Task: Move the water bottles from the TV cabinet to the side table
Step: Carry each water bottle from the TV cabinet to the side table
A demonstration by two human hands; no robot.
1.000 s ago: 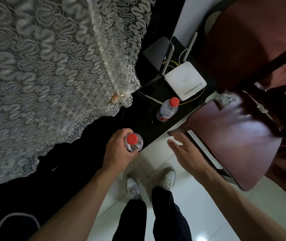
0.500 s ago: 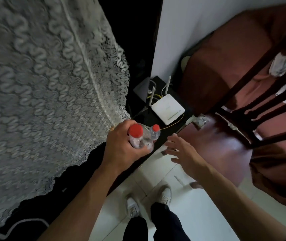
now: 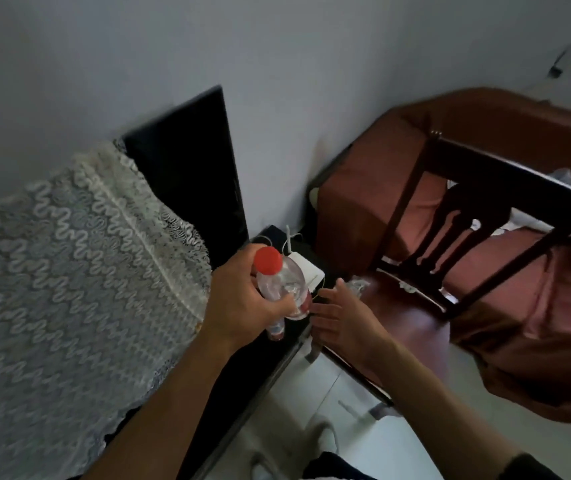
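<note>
A plain grey wall [image 3: 138, 57] fills the far part of the room. A black TV [image 3: 187, 174] leans up against it. A white lace cloth [image 3: 69, 271] hangs over the left part of the TV and covers most of the left side. Under the TV runs the black TV cabinet [image 3: 242, 368], a long dark top that goes from the near left to the far middle. At its far end sits a white box [image 3: 312, 277] with thin white sticks poking up; the bottle hides part of it.

On the right stands a dark wooden chair [image 3: 467, 216] with a shiny brown seat. Behind it is something big under a reddish brown cover [image 3: 363, 188]. The floor [image 3: 363, 427] near the bottom is pale and white. A bit of a white shoe [image 3: 325, 434] shows there.

The left hand [image 3: 242, 303] is curled tight round a clear water bottle [image 3: 277, 289] with a red cap [image 3: 269, 259]. The bottle is lifted up above the right end of the cabinet, tilted a little, cap up. It looks clear inside, and I cannot tell how much water is in it. A red label shows low down by the fingers; it may be a second bottle behind, but I cannot tell.

The right hand [image 3: 343, 320] is flat and spread, fingers straight, holding nothing. It reaches in just beside the bottle, between the cabinet and the chair seat.
</note>
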